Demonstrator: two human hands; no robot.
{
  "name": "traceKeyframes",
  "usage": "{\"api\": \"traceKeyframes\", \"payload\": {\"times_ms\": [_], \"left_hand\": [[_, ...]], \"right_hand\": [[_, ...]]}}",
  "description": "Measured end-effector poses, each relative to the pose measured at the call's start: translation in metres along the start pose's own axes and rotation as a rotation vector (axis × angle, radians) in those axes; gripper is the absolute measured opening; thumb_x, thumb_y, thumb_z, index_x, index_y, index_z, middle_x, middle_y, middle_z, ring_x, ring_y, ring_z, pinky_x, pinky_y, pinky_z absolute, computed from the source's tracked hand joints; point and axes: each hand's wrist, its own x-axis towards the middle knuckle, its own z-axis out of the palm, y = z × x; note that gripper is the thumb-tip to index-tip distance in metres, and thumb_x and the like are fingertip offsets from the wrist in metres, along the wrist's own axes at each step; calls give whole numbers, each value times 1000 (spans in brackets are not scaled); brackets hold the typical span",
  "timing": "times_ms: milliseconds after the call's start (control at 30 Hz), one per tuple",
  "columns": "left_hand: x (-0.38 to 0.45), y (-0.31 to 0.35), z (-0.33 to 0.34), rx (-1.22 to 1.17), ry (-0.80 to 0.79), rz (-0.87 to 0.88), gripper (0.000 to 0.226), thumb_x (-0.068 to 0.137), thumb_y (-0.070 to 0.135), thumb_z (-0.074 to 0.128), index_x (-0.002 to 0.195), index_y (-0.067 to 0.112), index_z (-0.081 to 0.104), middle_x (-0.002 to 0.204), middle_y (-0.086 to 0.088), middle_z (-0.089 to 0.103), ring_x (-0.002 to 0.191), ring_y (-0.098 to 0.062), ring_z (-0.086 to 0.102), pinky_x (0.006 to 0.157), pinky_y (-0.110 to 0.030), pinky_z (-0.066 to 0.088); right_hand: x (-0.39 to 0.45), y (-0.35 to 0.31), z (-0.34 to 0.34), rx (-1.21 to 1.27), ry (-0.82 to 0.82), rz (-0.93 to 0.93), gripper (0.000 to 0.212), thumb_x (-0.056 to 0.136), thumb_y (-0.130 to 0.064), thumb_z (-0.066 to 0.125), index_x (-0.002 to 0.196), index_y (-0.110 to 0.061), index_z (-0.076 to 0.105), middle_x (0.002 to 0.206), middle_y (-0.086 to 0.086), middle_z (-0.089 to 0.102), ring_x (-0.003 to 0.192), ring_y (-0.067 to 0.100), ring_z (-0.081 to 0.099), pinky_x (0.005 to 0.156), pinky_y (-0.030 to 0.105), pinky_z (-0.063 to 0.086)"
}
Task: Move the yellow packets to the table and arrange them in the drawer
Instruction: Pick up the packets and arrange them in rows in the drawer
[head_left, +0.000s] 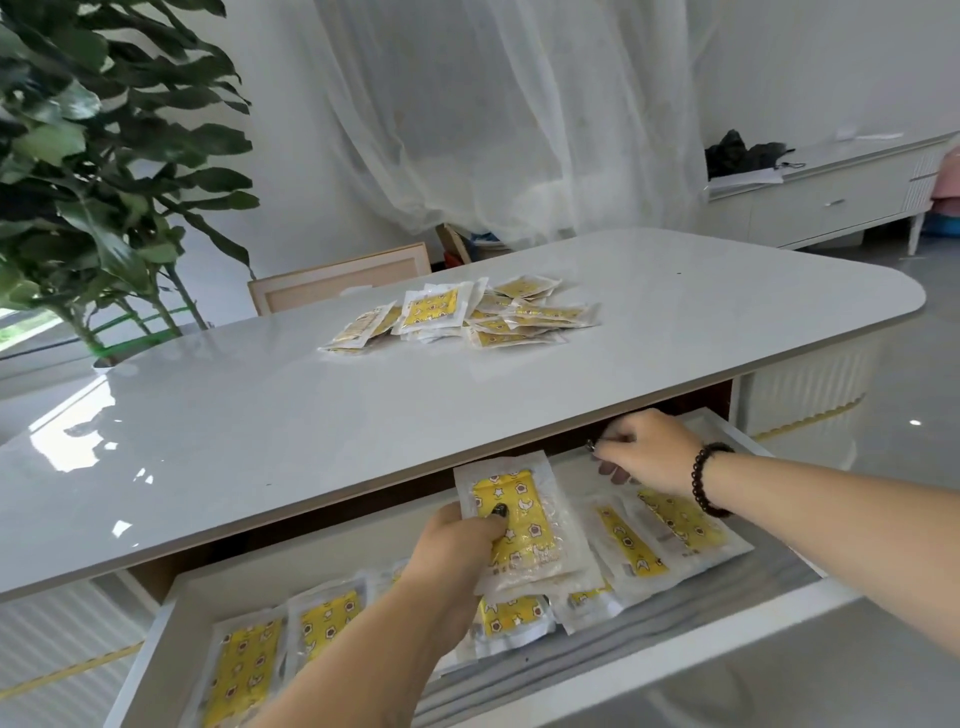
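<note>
- The left hand (457, 540), low in the centre of the frame, has its grip clamped on a small stack of yellow packets (519, 530), thumb on top of the printed face and fingers underneath.
- That stack is held tilted over the open drawer (649, 649), its far end just under the front edge of the surface (260, 415).
- The right hand (644, 452), at centre right, reaches into the back of the drawer beneath the surface edge; its fingers are curled and turned down, and whether they hold anything cannot be told.
- A dark bead bracelet (709, 480) sits on the right wrist.
- Inside the drawer, packets lie flat side by side: two at the lower left (291, 649), partly hidden by the left forearm, one under the held stack (511, 613), and more at the right (660, 535) below the right hand, overlapping each other.
- A loose heap of packets (467, 314) lies on the surface at the upper centre of the frame, well apart from the drawer.
- A leafy plant (104, 156) fills the upper left, and a white curtain (519, 104) hangs behind the surface.
</note>
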Motion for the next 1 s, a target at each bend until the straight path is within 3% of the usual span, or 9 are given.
{"api": "traceKeyframes", "payload": {"times_ms": [67, 167, 333, 467, 533, 600, 733, 833, 1000], "left_hand": [[-1, 2, -1, -54, -1, -6, 20, 94, 3, 58, 87, 20, 50, 99, -13, 70, 84, -26, 67, 63, -34, 52], [-3, 4, 1, -107, -28, -23, 18, 93, -1, 58, 90, 16, 51, 99, -18, 71, 90, -33, 69, 88, -50, 55], [-4, 4, 4, -123, -38, -27, 15, 90, -2, 62, 100, 8, 59, 98, -17, 74, 86, -31, 72, 71, -41, 60], [-6, 4, 4, -109, -83, -20, 17, 90, 1, 62, 106, 6, 63, 94, -14, 76, 85, -28, 74, 71, -39, 61], [-8, 5, 6, -97, -132, -22, 17, 92, 2, 60, 108, 2, 65, 94, -15, 76, 86, -28, 74, 73, -39, 61], [-7, 5, 7, -107, -170, -30, 17, 93, 1, 58, 108, -4, 64, 95, -18, 75, 90, -30, 73, 74, -39, 61], [-3, 3, 7, -97, -109, -32, 14, 92, 3, 60, 106, -2, 61, 100, -18, 69, 95, -29, 69, 75, -37, 59], [-4, 3, 7, -52, -84, -37, 8, 93, 5, 60, 100, 3, 62, 103, -17, 69, 97, -28, 68, 76, -37, 58], [-2, 3, 9, -35, -88, -41, 9, 94, 5, 58, 103, 4, 62, 105, -17, 70, 99, -29, 68, 75, -36, 58]], "right_hand": [[-8, -10, 9, 304, -184, 129, 25, 92, -28, 57, 91, -5, 67, 81, 7, 69, 69, 20, 65, 65, 30, 52], [-21, -19, 21, 416, -407, 244, 26, 90, -31, 61, 83, -7, 63, 71, 7, 65, 62, 20, 61, 59, 28, 51], [-17, -19, 39, 528, -334, 244, 30, 81, -17, 73, 101, 1, 61, 86, 12, 67, 75, 21, 63, 62, 30, 52], [-15, -12, 41, 595, -376, 282, 69, 75, -8, 78, 134, 6, 44, 114, 21, 64, 88, 25, 67, 61, 30, 58], [-14, -10, 36, 615, -412, 289, 64, 77, -4, 75, 133, 6, 45, 114, 20, 65, 90, 24, 68, 66, 33, 60], [-12, -7, 20, 639, -458, 288, 44, 81, 3, 68, 123, 6, 53, 101, 15, 70, 81, 20, 71, 72, 36, 60], [6, 17, -28, 472, -287, 355, 52, 80, 8, 65, 128, 11, 45, 110, 25, 64, 85, 28, 69, 74, 40, 59], [18, 42, -52, 250, -152, 404, 64, 74, 6, 72, 130, 13, 41, 120, 25, 59, 109, 33, 60, 94, 45, 51], [17, 48, -57, -114, -115, 450, 59, 78, -8, 72, 129, 7, 45, 111, 15, 59, 103, 26, 59, 91, 33, 51]]}}
